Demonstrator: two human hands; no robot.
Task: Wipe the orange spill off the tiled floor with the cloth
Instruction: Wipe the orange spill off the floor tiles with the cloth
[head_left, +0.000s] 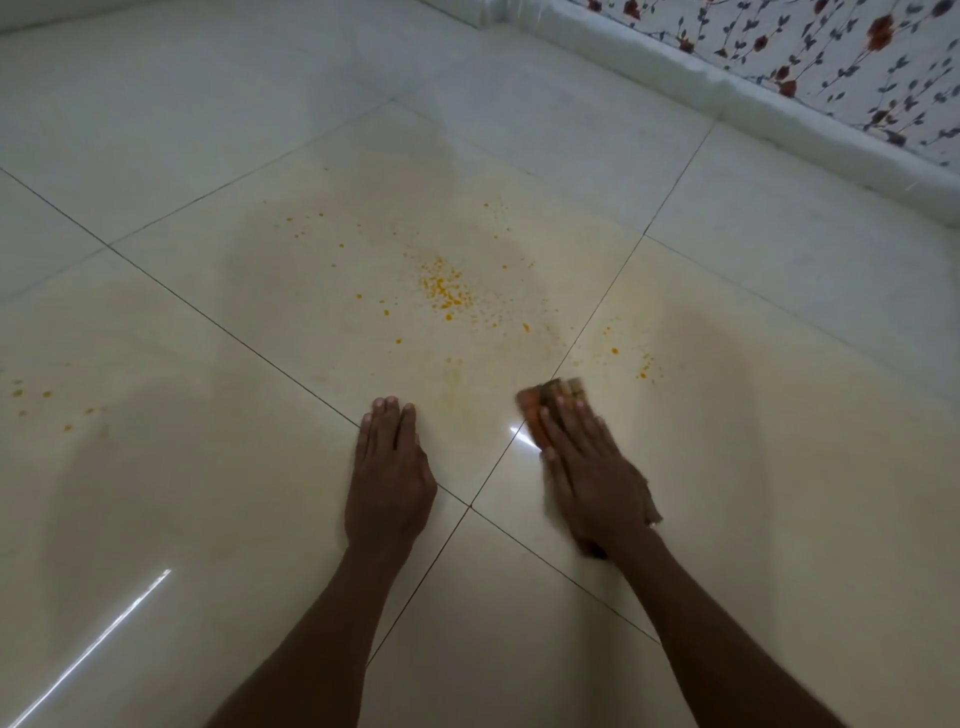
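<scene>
Right hand (582, 462) flat on cloth (550, 402), fingers straight, pressing, not clutching; left hand (389, 467) flat, bracing on floor (156, 156). Orange spill (444, 288) just ahead. I'd push forward with steady pressure. Blurred cloth edge, probably folded.

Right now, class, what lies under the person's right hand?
A cloth lies flat under the right hand, its orange edge showing past the fingertips. The floor beneath is covered, so any spill there cannot be seen.

Dim, warm indoor light. Glare streaks on glossy floor (156, 312), soft shadows. Right hand (587, 467) motion-blurred; wide-angle bending at pic edges.
</scene>
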